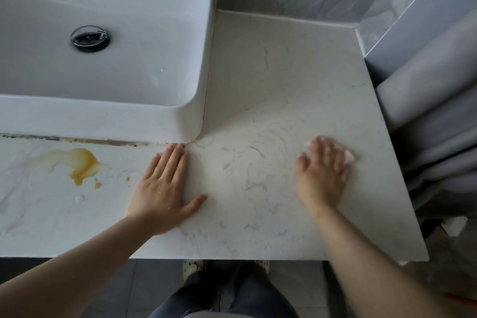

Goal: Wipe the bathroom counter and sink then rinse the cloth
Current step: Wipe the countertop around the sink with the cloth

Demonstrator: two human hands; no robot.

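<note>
right hand (pixel 322 170) pressed flat on pink cloth (pixel 349 156), fingers blurred, right side of counter (pixel 271 72). yellow spill (pixel 80 162) lies well left, beyond flat, empty left hand (pixel 165 188), which sits nearer it.

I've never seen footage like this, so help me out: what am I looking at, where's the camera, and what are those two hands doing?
There is no machine: a person wears one camera on the head, looking down at their own arms. The left hand lies flat on the pale stone counter, holding nothing. The right hand, blurred, presses a small pinkish cloth onto the counter near its right edge. A white sink with a dark drain sits at upper left. In front of it a yellow spill lies unwiped.
</note>
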